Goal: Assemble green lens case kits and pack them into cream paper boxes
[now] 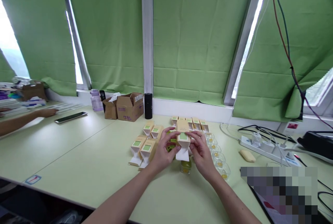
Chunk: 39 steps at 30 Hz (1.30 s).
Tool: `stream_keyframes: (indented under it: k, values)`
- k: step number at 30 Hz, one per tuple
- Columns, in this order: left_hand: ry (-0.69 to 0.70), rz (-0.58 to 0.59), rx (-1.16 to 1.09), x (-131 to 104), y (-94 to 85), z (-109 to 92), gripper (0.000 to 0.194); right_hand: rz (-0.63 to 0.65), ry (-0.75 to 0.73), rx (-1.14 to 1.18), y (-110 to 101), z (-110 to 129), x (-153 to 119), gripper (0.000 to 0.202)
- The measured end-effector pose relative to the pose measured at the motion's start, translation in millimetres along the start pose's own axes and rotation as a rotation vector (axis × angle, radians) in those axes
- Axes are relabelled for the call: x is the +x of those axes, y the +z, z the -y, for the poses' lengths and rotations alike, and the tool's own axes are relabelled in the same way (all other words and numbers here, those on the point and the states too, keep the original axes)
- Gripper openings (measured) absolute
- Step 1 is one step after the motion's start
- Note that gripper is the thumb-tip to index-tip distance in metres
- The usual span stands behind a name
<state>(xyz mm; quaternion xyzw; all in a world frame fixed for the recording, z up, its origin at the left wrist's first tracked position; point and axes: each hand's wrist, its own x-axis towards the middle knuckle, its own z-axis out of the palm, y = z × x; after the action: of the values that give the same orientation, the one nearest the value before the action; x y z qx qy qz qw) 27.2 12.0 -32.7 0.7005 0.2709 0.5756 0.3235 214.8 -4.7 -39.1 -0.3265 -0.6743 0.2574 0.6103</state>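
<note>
Between my two hands is a small cream carton with a green square and a white flap hanging toward me. My left hand grips its left side, and my right hand grips its right side. Just below the carton stands a small jar with green contents and a yellow spot. More green jars show partly behind my left fingers. Left of my hands, several similar cartons stand with flaps out. Beyond the hands is a row of cartons. Clear round lids or cups line up at the right.
Brown cardboard boxes, a black bottle and a purple bottle stand at the back. A phone lies left, near another person's hand. At right are a power strip, cables and a beige oval object.
</note>
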Motion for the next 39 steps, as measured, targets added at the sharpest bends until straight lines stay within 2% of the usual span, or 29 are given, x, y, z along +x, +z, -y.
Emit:
stream_keyframes:
  k: [10,22,29,39]
  values:
    - [-0.053,-0.092,-0.077,4,2.8,7,0.037,0.022,0.003,0.029,1,-6,-3,0.031]
    - [-0.057,-0.091,-0.059,3,3.6,10,0.035,0.0,0.009,0.075,4,-5,-5,0.033]
    - [-0.035,-0.071,-0.03,2,3.8,12,0.033,-0.079,0.003,0.054,7,-11,-6,0.031]
    - [-0.01,-0.059,0.002,0,4.7,16,0.032,-0.105,0.054,0.098,9,-17,-5,0.026]
